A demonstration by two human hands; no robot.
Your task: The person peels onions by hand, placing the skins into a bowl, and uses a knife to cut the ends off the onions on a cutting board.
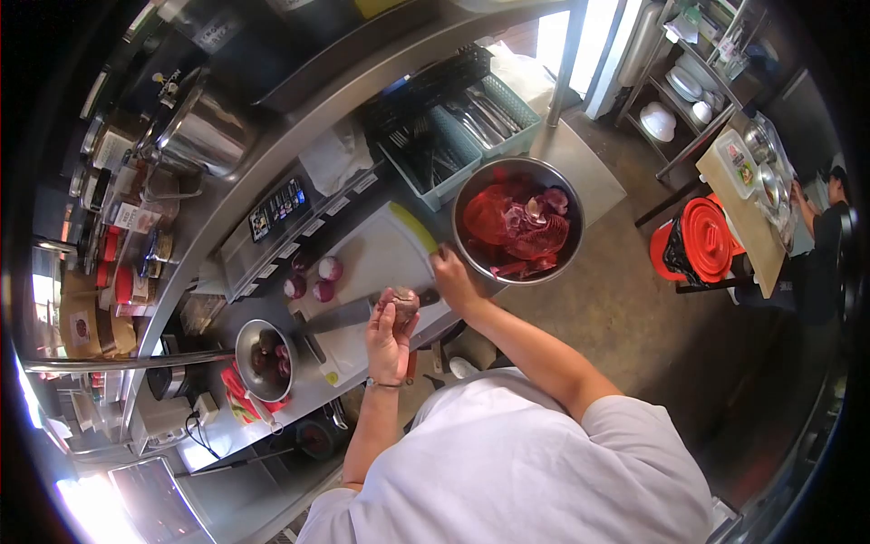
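In my left hand [390,349] is a round, brownish-pink onion [404,303], held up over the board's near edge with my fingers around it. My right hand [453,279] is closed beside the large steel bowl [459,188], its fingers curled; whatever they grip, if anything, is hidden. Red netting [487,214] and purple onion skins [536,239] fill that bowl. Below my hands lies a white cutting board [376,254] with a green corner. A wide-bladed knife [340,316] rests on it, partly covered by my left hand. Several purple peeled onions [330,268] sit at the board's far left.
A smaller steel bowl [243,349] with dark onions stands left, beside a red cloth [237,399]. Cutlery fills pale green baskets [450,188] behind the board. A metal shelf edge [299,104] runs overhead. Rightward are a red lidded bin [702,238] and a person [820,213] at another table.
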